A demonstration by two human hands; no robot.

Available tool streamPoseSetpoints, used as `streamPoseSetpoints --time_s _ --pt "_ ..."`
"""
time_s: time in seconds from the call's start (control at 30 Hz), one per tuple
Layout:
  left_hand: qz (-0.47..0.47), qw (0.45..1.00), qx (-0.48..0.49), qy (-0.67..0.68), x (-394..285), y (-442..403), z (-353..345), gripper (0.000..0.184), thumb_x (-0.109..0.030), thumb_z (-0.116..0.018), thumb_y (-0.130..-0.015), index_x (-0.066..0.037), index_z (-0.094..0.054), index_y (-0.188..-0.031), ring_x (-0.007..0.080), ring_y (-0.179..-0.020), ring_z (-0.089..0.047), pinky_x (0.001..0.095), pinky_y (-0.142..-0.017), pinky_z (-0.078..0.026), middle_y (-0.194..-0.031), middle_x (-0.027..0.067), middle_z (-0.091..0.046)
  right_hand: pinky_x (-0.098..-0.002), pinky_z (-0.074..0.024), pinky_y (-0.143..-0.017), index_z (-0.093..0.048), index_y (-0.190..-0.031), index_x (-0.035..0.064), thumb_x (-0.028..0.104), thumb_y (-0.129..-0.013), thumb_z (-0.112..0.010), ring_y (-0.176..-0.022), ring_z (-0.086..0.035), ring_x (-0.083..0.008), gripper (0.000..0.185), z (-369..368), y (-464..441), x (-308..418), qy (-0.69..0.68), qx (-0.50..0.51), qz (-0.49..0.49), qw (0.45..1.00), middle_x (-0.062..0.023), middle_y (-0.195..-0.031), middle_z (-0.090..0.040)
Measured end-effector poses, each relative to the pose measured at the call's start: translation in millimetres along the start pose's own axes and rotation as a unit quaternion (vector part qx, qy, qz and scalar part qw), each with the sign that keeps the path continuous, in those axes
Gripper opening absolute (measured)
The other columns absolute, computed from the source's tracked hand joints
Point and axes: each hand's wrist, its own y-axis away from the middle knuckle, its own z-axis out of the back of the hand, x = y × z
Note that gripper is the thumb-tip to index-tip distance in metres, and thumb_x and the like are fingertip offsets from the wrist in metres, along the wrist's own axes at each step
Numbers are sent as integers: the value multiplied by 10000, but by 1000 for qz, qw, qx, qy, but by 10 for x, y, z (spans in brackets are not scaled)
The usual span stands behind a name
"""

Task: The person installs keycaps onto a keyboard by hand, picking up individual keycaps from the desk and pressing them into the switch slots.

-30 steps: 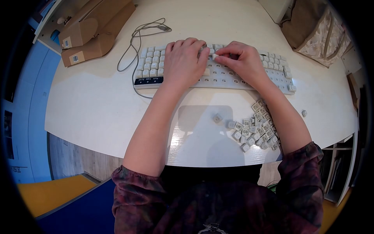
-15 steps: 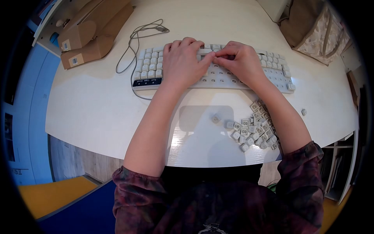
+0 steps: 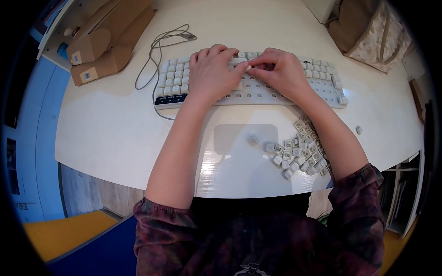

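A white keyboard (image 3: pixel 258 98) lies across the desk, its front edge towards the far side. Many keycaps sit on its left part, while bare key sockets show along the middle and right. My left hand (image 3: pixel 211 73) rests over the keyboard, fingers apart at its far edge and the thumb stretched to the right. Thumb and index finger of my right hand (image 3: pixel 284 73) pinch a small pale keycap (image 3: pixel 249 68) just above the sockets. The left thumb tip is close to it; whether they touch I cannot tell.
A pile of loose keycaps (image 3: pixel 301 154) lies near the desk's front edge, beside my right forearm. One single keycap (image 3: pixel 359 129) is farther right. A grey cable (image 3: pixel 156 50) curls behind the keyboard. Cardboard pieces (image 3: pixel 103 50) stand back left, a beige bag (image 3: pixel 377 37) back right.
The view has shifted slightly. My right fingertips have drawn a little apart from the left thumb, and a pale keycap now shows between them. My left hand stays on the keyboard.
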Motion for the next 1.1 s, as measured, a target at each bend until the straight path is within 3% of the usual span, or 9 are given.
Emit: streamPoseSetpoints --time_s 0.17,0.27,0.73,0.87,0.93,1.0,1.1 --pt "-13 1000 -7 -22 8 25 -33 545 -524 -581 -928 -145 -651 -1312 275 -1302 -464 414 -1160 -239 -1367 77 -572 -340 -503 -641 -789 -912 107 235 -777 -796 -714 -651 -211 186 5 -13 -23 -22 7 -12 1000 -37 -793 -695" --pt "-29 998 -52 0 -2 44 -69 489 -478 -582 -928 -114 -686 -1238 270 -1270 -492 423 -1133 -272 -1313 76 -604 -335 -500 -641 -785 -905 99 240 -777 -801 -706 -650 -207 191 10 -20 -30 -56 15 -36 998 -38 -793 -696" --pt "-10 1000 -16 -12 -16 35 -39 521 -506 -536 -959 -134 -647 -1306 282 -1307 -465 417 -1154 -255 -1385 80 -563 -338 -515 -660 -788 -913 105 242 -793 -791 -721 -663 -214 181 29 -26 -62 -61 20 -40 997 -57 -816 -706" --pt "-9 1000 -16 -25 -19 33 -45 524 -506 -539 -955 -136 -643 -1311 275 -1300 -468 420 -1155 -250 -1376 77 -566 -351 -520 -668 -792 -922 113 245 -788 -788 -733 -669 -228 189 12 -21 -69 -28 10 2 1000 -61 -825 -709" --pt "7 996 48 -74 -139 7 99 528 -509 -543 -950 -139 -642 -1314 268 -1298 -469 420 -1156 -246 -1369 73 -569 -358 -522 -669 -794 -920 119 244 -783 -783 -734 -670 -234 186 15 -24 -69 2 3 21 1000 -60 -823 -709" --pt "1 996 53 -75 -150 13 92 530 -510 -550 -944 -143 -642 -1315 261 -1297 -470 420 -1157 -243 -1363 69 -571 -364 -524 -670 -795 -915 124 242 -781 -777 -735 -670 -237 180 23 -3 -64 10 0 21 1000 -58 -822 -708" --pt "-15 1000 -6 -24 -4 17 -43 531 -510 -569 -932 -148 -645 -1313 255 -1300 -470 420 -1157 -240 -1359 64 -572 -366 -525 -672 -795 -913 130 237 -779 -768 -738 -671 -235 173 38 -5 -39 -5 7 11 1000 -56 -822 -708"
